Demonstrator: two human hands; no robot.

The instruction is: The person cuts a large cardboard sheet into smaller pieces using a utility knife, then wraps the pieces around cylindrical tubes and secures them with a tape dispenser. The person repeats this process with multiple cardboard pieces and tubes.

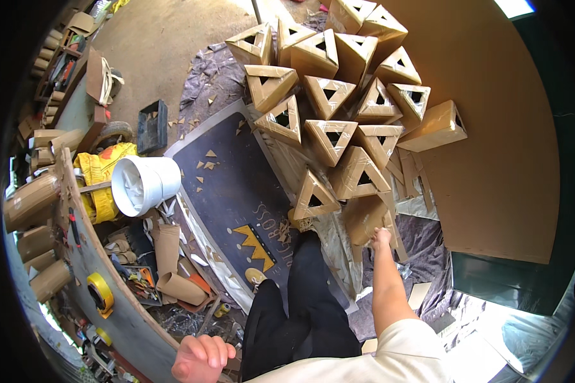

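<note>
Card [363, 220] just up and left of the right fingers [381, 235]

At the bottom edge, left of centre, the left fingers [212, 348] are half curled, nothing seen in them, well apart from the card. Triangular tubes [320, 105] stand at upper centre. Below them, right of centre, is the card; its long axis is hard to tell, though its right edge slants to lower right. The right fingers, much nearer, look pinched on that edge.

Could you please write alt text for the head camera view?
A person's right hand holds a cardboard piece beside a cluster of triangular cardboard tubes, while the left hand is loosely curled. Left of the tubes are a dark mat and white bucket.
</note>
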